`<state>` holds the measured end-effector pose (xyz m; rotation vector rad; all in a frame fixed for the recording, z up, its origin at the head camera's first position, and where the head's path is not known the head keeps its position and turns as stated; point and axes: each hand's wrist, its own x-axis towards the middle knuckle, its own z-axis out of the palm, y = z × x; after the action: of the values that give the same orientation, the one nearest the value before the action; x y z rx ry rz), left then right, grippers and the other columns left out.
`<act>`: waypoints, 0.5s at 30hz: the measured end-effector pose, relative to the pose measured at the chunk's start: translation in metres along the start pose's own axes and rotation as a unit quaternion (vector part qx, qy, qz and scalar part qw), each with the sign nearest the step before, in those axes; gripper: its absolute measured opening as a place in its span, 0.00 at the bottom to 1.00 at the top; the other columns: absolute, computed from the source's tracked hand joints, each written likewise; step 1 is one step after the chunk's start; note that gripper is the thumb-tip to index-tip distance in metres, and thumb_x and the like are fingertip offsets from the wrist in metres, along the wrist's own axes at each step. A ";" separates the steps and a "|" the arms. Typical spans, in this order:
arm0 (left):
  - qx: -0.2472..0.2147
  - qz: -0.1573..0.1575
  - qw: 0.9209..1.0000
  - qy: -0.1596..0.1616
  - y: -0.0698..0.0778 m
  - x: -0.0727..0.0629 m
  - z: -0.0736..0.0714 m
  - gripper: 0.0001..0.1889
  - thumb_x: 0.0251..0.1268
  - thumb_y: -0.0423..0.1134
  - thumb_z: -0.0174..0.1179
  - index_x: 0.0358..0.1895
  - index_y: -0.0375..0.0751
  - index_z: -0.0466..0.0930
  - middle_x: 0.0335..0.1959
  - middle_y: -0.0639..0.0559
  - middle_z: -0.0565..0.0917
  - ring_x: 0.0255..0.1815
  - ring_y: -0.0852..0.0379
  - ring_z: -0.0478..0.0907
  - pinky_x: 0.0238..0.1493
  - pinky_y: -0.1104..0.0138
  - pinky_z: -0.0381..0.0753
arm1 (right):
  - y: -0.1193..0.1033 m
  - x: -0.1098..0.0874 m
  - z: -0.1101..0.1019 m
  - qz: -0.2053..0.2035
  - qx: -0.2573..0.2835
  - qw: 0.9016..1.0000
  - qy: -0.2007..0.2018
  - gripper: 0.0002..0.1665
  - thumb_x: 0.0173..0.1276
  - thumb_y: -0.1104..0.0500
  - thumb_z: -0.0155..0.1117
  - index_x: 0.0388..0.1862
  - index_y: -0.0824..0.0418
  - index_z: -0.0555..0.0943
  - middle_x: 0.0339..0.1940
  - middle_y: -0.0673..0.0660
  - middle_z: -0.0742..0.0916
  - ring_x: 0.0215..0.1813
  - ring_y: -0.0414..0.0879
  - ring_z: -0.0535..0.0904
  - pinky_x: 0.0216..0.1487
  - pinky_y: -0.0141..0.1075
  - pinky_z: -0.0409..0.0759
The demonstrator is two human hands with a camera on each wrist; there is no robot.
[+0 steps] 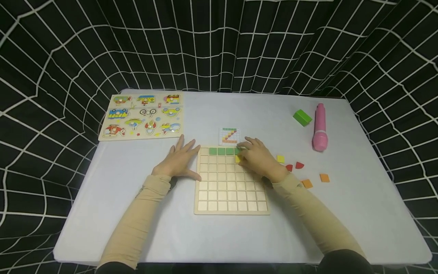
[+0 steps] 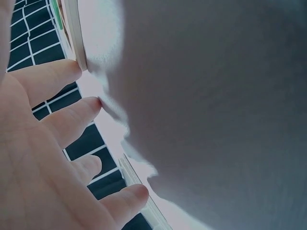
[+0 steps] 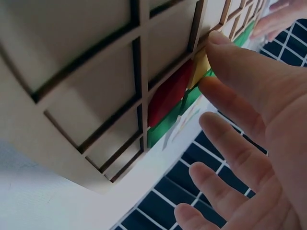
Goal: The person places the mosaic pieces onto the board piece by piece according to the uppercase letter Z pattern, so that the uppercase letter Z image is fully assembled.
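Observation:
A wooden grid board (image 1: pixel 222 186) lies on the white table, with several green tiles (image 1: pixel 221 151) along its far row. My left hand (image 1: pixel 178 160) spreads its fingers beside the board's left edge; the thumb and a fingertip touch that edge. Over the board's far right part, my right hand (image 1: pixel 260 158) pinches a yellow tile (image 3: pixel 199 69) between thumb and index finger at a cell near the green row. Next to it a red piece (image 3: pixel 170 96) sits in a cell, hidden by the hand in the head view. A small pattern card (image 1: pixel 229 131) lies beyond the board.
Right of the board lie a loose yellow tile (image 1: pixel 280 159), red pieces (image 1: pixel 299 165) and orange tiles (image 1: pixel 324 178). Farther back are a green block (image 1: pixel 302 118) and a pink microphone-like object (image 1: pixel 320 127). A vehicle peg puzzle (image 1: pixel 142 116) lies at the back left.

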<state>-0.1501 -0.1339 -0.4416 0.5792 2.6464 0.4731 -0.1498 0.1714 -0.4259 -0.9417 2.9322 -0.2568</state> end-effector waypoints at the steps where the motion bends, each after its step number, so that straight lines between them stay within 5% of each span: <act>1: 0.000 0.000 1.000 -0.001 0.000 0.000 0.000 0.64 0.42 0.67 0.77 0.83 0.44 0.55 0.87 0.41 0.47 0.86 0.30 0.25 0.81 0.28 0.44 | 0.000 0.000 0.001 0.001 0.000 1.000 0.002 0.13 0.61 0.56 0.78 0.42 0.62 0.91 0.66 0.62 0.85 0.77 0.70 0.70 0.78 0.67 0.66; 15: 0.000 0.004 1.000 -0.001 0.000 0.001 -0.001 0.64 0.42 0.66 0.78 0.83 0.43 0.56 0.87 0.40 0.48 0.86 0.29 0.26 0.81 0.28 0.44 | 0.027 -0.016 -0.010 0.039 0.026 0.998 0.033 0.14 0.67 0.55 0.74 0.47 0.63 0.90 0.66 0.64 0.85 0.76 0.71 0.71 0.77 0.73 0.63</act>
<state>-0.1515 -0.1333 -0.4412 0.5891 2.6438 0.4756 -0.1531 0.2032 -0.4211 -0.8251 2.9983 -0.3668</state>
